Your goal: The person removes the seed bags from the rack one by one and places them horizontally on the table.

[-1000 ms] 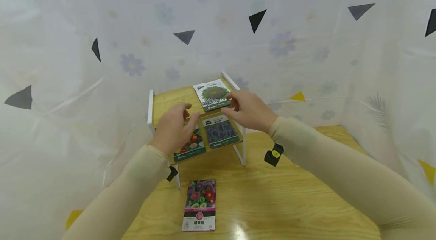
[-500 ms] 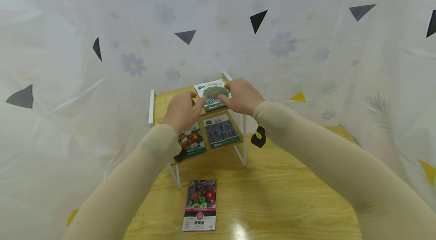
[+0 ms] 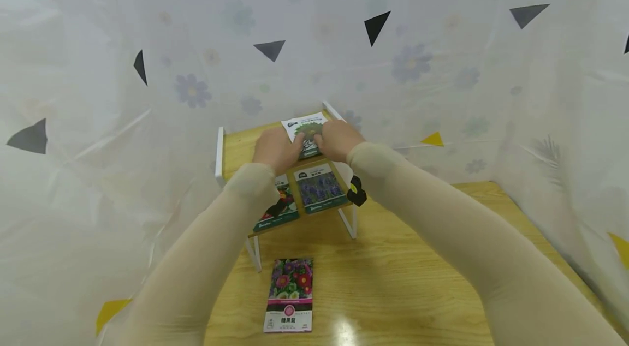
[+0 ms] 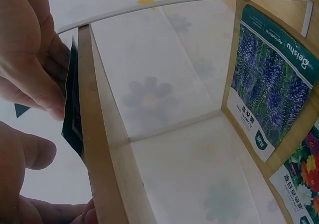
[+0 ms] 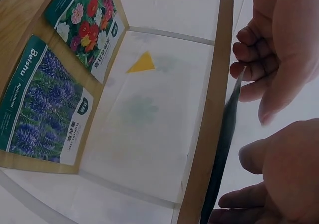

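A white seed packet with a green spiky plant picture (image 3: 308, 129) lies on the upper tier of a small wooden rack (image 3: 237, 152). My left hand (image 3: 278, 148) is at its left side and my right hand (image 3: 340, 140) at its right, with the thumbs towards each other over it. In the left wrist view, the packet shows edge-on and the left thumb (image 4: 40, 153) is clear of it. Fingers of both hands are near the packet's side edges; their exact contact is partly hidden. The lower tier bears a lavender packet (image 3: 320, 189) and a red-flower packet (image 3: 282, 216), partly covered by my left wrist.
A candy-coloured daisy packet (image 3: 289, 294) lies on the wooden table (image 3: 393, 280) in front of the rack. White side frames (image 3: 219, 154) edge the rack. Behind stands a pale flowered curtain (image 3: 319, 24) with dark and yellow triangles.
Both hands have moved in and forward from the rack's front, closing on the sides of the upper packet. The packets on the lower tier and the table stay where they were.
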